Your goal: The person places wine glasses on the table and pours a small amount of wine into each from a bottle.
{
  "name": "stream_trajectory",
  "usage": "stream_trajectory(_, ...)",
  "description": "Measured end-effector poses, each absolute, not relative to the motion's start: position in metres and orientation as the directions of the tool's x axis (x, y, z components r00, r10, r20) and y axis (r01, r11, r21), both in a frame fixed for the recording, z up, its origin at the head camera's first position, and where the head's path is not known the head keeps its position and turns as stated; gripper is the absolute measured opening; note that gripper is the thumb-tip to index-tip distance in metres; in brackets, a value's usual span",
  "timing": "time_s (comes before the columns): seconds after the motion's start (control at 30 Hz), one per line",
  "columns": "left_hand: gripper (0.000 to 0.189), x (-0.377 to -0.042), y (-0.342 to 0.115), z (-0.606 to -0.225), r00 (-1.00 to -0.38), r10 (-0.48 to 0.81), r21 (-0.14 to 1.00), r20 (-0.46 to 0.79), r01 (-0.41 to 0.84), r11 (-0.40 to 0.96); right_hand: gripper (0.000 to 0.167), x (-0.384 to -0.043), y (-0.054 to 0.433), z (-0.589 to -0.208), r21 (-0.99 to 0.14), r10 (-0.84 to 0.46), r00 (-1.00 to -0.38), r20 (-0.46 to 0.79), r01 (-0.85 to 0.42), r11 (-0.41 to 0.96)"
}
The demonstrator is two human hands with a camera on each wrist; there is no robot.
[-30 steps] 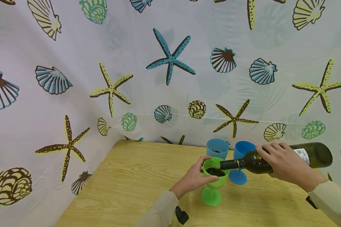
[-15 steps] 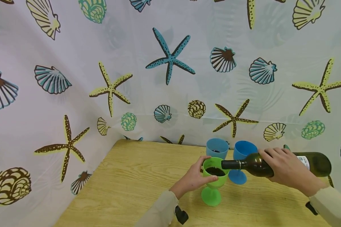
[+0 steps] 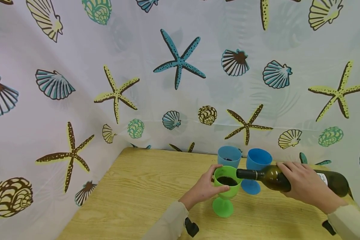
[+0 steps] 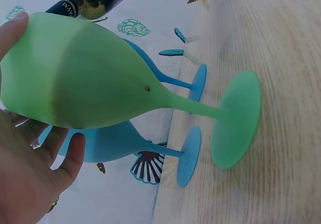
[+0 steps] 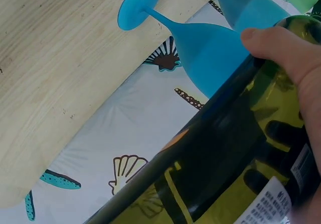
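Note:
My left hand [image 3: 205, 188] grips the bowl of a green plastic goblet [image 3: 232, 192], thumb at the near side and fingers at the far side. Dark liquid [image 3: 227, 181] lies inside it. The goblet's foot [image 4: 235, 121] is on the table in the left wrist view. My right hand [image 3: 307, 183] holds a dark green wine bottle [image 3: 273, 178] around its body. Its neck points left at the goblet's right rim, the bottle nearly level with its base slightly lower. No stream shows from the mouth. Fingers show through the glass [image 5: 210, 184] in the right wrist view.
A light blue goblet [image 3: 229, 154] with some dark liquid stands just behind the green one. Right of it is a darker blue goblet [image 3: 258, 159], partly behind the bottle. The wooden table [image 3: 150, 186] meets a curtain [image 3: 138, 50] printed with shells and starfish.
The bottle's base has sunk and its mouth has shifted right, from inside the green goblet to its rim. My right hand moved down and slightly right. The left hand has stayed in place.

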State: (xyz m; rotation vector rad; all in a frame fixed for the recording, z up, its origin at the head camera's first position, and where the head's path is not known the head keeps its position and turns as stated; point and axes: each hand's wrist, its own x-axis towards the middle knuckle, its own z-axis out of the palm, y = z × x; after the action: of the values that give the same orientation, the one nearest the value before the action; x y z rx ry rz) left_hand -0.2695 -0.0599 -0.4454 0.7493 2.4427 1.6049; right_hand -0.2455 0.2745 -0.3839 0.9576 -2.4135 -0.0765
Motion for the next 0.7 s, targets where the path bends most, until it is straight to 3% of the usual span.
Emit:
stream_trajectory(0.13, 0.071, -0.269, -0.060, -0.446, -0.871, 0.463, 0.885, 0.166, 0.339, 0.319, 0.092, -0.243, 0.275, -0.388, 0.204, -0.621, -0.645, 0.444, -0.602, 0.772)
stream_trajectory(0.53, 0.071, -0.270, -0.059, -0.447, -0.867, 0.465, 0.887, 0.178, 0.346, 0.305, 0.100, -0.234, 0.288, -0.403, 0.123, -0.558, -0.683, 0.471, -0.576, 0.808)
stream_trajectory(0.7, 0.071, -0.270, -0.059, -0.447, -0.867, 0.464, 0.882, 0.183, 0.353, 0.311, 0.091, -0.229, 0.290, -0.413, 0.041, -0.497, -0.700, 0.513, -0.559, 0.828)
